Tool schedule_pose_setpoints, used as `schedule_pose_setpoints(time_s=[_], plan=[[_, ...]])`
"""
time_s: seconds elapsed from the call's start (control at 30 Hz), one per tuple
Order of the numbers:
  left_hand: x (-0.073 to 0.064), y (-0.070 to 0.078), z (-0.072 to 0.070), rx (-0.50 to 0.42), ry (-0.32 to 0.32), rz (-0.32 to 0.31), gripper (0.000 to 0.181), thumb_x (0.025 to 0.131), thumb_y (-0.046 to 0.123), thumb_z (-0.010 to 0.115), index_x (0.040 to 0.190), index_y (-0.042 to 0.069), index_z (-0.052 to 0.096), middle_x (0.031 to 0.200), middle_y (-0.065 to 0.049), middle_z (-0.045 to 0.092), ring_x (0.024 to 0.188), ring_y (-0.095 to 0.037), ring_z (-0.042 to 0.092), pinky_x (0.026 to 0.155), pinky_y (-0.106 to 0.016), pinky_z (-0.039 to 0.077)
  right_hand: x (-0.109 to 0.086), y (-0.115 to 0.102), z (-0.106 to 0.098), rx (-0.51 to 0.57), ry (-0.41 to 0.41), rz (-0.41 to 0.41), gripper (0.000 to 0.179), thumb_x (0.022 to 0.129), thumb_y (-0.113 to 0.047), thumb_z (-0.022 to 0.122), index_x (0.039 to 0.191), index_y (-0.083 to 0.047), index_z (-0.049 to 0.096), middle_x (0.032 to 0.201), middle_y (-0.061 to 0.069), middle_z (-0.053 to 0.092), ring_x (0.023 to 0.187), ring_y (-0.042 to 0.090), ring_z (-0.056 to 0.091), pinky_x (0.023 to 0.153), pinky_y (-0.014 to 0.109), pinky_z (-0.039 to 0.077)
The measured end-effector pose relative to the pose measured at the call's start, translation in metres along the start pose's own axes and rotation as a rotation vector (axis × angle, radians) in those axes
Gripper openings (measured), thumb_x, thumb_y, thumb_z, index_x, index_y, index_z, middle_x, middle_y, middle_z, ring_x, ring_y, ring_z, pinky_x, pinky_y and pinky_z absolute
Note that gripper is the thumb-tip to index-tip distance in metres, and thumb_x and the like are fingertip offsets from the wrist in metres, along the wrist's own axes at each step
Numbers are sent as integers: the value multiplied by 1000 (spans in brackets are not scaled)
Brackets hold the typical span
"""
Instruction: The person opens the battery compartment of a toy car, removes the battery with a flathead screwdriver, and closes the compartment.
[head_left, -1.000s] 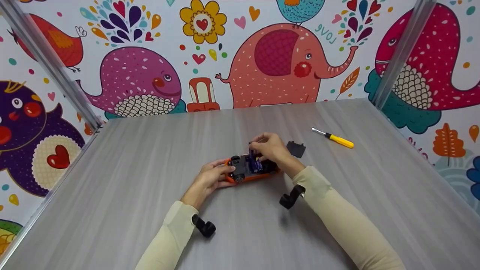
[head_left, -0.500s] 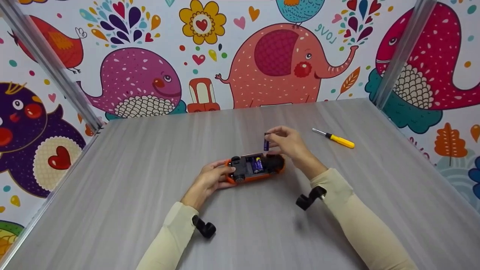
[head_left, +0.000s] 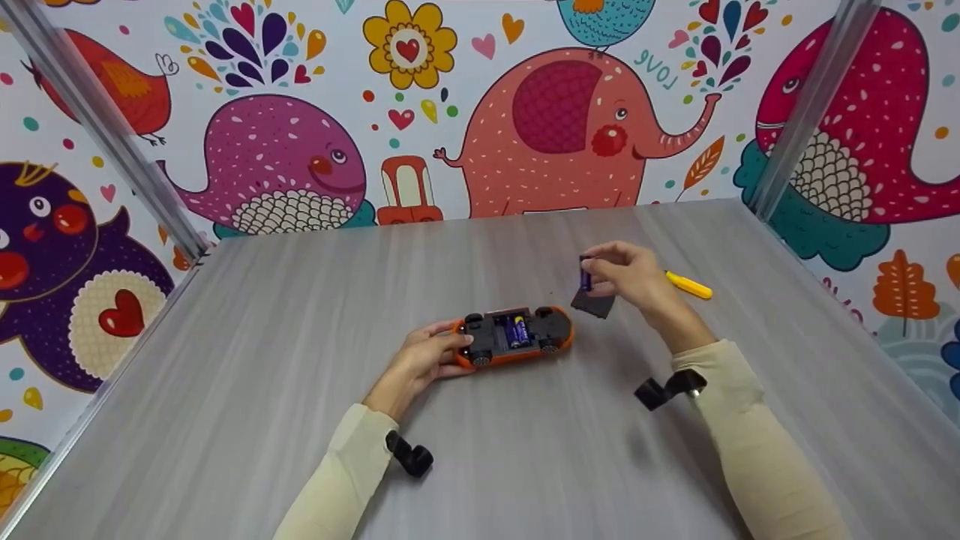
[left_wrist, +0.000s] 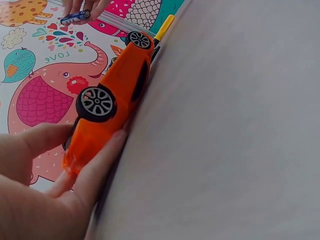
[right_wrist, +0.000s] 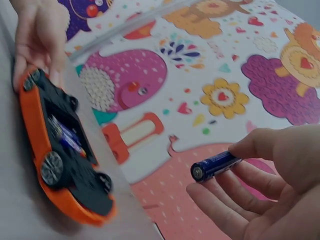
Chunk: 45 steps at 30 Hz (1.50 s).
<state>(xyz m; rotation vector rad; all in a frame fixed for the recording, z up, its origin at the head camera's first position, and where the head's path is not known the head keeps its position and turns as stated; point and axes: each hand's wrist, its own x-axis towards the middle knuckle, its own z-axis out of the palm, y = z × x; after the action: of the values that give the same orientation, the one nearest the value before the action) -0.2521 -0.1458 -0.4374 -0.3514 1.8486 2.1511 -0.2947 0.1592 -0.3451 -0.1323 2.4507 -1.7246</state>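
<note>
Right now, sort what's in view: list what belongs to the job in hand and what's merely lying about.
Part of the job:
orange toy car, underside up, in the left hand
loose battery, in the right hand
at least one other battery inside the car
black cover, probably the car's

Apparently just lying about:
yellow handle, probably a screwdriver's, in neither hand

The toy car (left_wrist: 123,66) looks glossy plastic, the table (left_wrist: 225,130) matt.

Along the table's (head_left: 187,390) left edge a hand could pass freely. Mid-table, the left hand (head_left: 422,356) and orange car (head_left: 537,330) stand in the way; toward the far right corner, the right hand (head_left: 634,277), black cover (head_left: 594,306) and yellow handle (head_left: 689,285) do.
</note>
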Motion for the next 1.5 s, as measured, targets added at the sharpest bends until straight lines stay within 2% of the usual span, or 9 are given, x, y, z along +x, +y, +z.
schedule_pose_setpoints(time_s=[0.13,0.3,0.57,0.8,0.97,1.13,1.37,1.5], plan=[[0,2,0,2,-1,3,54,90,3,68,142,4,52,137,-23,61,105,-31,72,80,-44,62,2,6,-19,-16,47,5,40,102,-26,58,134,-3,56,126,14,58,97,15,65,84,25,60],[0,2,0,1,-5,-5,54,91,3,68,142,5,53,136,-24,61,104,-31,72,80,-45,62,7,20,-39,-34,105,17,43,102,-28,58,135,0,55,124,14,56,96,13,65,83,24,60],[-1,2,-1,-11,-6,-6,56,90,3,69,143,4,51,135,-25,62,101,-29,73,78,-43,62,12,36,-59,18,127,88,45,101,-32,59,136,-3,53,119,8,57,96,12,64,85,23,59],[-1,0,-2,-2,2,-12,54,91,3,69,142,4,53,133,-25,63,100,-29,73,78,-44,62,17,52,-63,7,129,140,47,99,-35,62,136,-5,55,121,7,59,98,11,64,90,26,58],[-1,0,-1,-1,4,-7,54,90,3,69,142,5,53,130,-25,65,99,-28,73,77,-43,62,21,64,-66,-7,141,140,48,99,-32,63,136,-2,56,118,6,60,93,8,65,86,25,59],[0,0,-1,1,7,-8,54,90,3,69,141,4,53,128,-24,66,96,-26,73,76,-43,62,25,74,-67,13,135,196,48,98,-31,64,135,-3,55,111,1,60,92,9,63,90,29,59],[1,0,-2,8,11,-10,52,90,4,70,140,5,55,126,-23,67,93,-26,74,75,-42,63,30,87,-64,94,163,176,38,98,-11,62,132,6,55,78,-12,64,72,5,63,70,25,61],[0,0,-3,7,7,-12,52,90,4,70,140,5,55,128,-24,66,94,-26,73,76,-43,62,32,92,-62,132,161,167,34,97,-7,61,127,9,57,74,-12,64,70,4,62,66,24,60]])
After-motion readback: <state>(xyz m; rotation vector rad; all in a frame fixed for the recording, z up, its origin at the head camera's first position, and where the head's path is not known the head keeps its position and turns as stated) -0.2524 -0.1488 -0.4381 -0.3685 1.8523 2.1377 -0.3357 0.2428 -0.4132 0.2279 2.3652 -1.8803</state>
